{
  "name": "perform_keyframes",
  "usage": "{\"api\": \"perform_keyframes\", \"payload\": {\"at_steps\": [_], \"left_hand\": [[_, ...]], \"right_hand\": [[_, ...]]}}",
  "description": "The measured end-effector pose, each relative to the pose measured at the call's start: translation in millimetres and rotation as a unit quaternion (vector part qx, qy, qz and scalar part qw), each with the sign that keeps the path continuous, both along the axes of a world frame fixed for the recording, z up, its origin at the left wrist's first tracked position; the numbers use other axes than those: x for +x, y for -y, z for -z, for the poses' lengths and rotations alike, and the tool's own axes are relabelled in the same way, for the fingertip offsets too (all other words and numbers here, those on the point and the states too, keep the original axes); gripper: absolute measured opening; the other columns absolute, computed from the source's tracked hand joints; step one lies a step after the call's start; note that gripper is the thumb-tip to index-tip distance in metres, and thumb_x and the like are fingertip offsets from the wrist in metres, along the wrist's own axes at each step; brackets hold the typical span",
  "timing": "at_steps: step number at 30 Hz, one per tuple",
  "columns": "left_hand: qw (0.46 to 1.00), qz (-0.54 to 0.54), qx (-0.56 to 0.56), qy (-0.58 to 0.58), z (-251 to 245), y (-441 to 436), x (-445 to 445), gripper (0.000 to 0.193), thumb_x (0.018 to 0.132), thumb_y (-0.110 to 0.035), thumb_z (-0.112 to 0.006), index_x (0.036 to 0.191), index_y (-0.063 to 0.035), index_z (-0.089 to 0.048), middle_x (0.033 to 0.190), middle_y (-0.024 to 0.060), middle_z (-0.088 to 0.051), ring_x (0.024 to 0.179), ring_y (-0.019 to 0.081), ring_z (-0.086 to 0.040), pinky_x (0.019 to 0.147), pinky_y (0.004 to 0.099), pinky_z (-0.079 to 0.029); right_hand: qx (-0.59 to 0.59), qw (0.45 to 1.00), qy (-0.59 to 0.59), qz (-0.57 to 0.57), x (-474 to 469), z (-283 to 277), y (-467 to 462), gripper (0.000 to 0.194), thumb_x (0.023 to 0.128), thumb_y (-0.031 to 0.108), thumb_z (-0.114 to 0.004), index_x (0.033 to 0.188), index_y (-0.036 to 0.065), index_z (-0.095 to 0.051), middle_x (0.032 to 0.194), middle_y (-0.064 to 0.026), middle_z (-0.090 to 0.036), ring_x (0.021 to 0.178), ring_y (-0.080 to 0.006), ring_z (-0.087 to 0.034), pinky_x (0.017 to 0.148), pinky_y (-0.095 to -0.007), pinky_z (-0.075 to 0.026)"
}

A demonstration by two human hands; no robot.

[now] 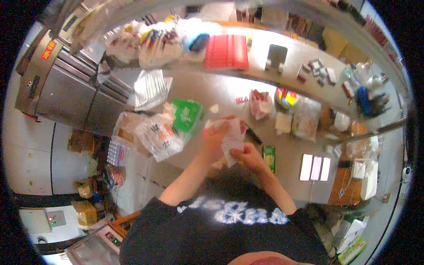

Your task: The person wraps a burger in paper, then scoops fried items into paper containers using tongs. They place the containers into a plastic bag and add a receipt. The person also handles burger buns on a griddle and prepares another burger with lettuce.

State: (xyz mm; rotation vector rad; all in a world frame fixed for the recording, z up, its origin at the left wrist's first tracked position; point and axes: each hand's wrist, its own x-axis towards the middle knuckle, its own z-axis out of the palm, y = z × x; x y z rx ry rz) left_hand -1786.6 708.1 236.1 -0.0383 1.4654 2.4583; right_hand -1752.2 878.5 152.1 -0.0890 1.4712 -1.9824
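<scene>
My left hand point(216, 132) holds a whitish paper slip point(234, 137), perhaps a receipt, above the counter in front of my chest. At the slip's lower end, the thumb and fingers of my right hand point(250, 156) pinch it. Something pink shows beside my left fingers, too blurred to name. Just beyond my right hand lies a dark, narrow object point(253, 133). A green packet point(269, 158) rests to the right of that hand. To the left are a white plastic bag with printing point(160, 137) and a green package point(186, 115).
Three lit phone-like screens point(315, 168) lie at the right on the counter point(288, 185). A raised shelf point(258, 71) along the back carries stuffed plastic bags point(159, 46) and a red patterned item point(227, 52). Steel refrigerator doors point(66, 94) stand at the left.
</scene>
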Motion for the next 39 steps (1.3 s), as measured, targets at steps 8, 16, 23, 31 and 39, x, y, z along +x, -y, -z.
{"api": "perform_keyframes", "payload": {"at_steps": [8,16,23,31,39], "left_hand": [[0.959,-0.160,0.078,-0.220,-61,66,-69,0.054,0.111,-0.052,-0.044,0.140,-0.0084,-0.051,0.137,0.0120,-0.060,0.127,0.0248,-0.057,0.110,0.0432,-0.044],[0.956,-0.060,-0.262,-0.119,29,217,-15,0.046,0.111,-0.045,-0.048,0.131,-0.0046,-0.060,0.124,0.0128,-0.069,0.115,0.0254,-0.067,0.100,0.0378,-0.053],[0.977,-0.116,-0.168,0.060,119,338,1,0.034,0.109,-0.038,-0.055,0.107,-0.0078,-0.071,0.089,0.0037,-0.072,0.079,0.0143,-0.064,0.076,0.0302,-0.052],[0.754,-0.178,-0.598,-0.204,200,447,-246,0.033,0.089,-0.024,-0.075,0.114,-0.0028,-0.070,0.113,0.0202,-0.072,0.105,0.0385,-0.070,0.092,0.0469,-0.055],[0.491,0.036,-0.848,-0.193,312,526,-396,0.039,0.084,-0.026,-0.077,0.114,-0.0022,-0.070,0.128,0.0230,-0.067,0.113,0.0440,-0.069,0.092,0.0496,-0.058]], "right_hand": [[0.188,0.845,-0.418,0.274,-124,-145,76,0.032,0.109,0.034,-0.059,0.102,0.003,-0.065,0.073,-0.0006,-0.058,0.062,-0.0125,-0.058,0.061,-0.0308,-0.050],[-0.032,0.907,-0.190,0.374,-209,-213,111,0.028,0.106,0.036,-0.063,0.106,0.008,-0.068,0.080,0.0021,-0.064,0.065,-0.0089,-0.059,0.058,-0.0283,-0.051],[0.661,0.429,-0.586,0.188,-226,-209,54,0.035,0.104,0.029,-0.062,0.129,0.004,-0.064,0.102,-0.0116,-0.067,0.088,-0.0265,-0.065,0.080,-0.0419,-0.054],[0.343,0.750,-0.325,0.463,-130,-103,57,0.026,0.109,0.030,-0.054,0.098,0.008,-0.062,0.078,-0.0005,-0.049,0.072,-0.0144,-0.048,0.074,-0.0304,-0.047],[0.656,0.716,0.137,-0.197,248,108,141,0.043,0.110,0.033,-0.047,0.112,-0.004,-0.069,0.102,-0.0168,-0.074,0.089,-0.0293,-0.069,0.082,-0.0438,-0.055]]}}
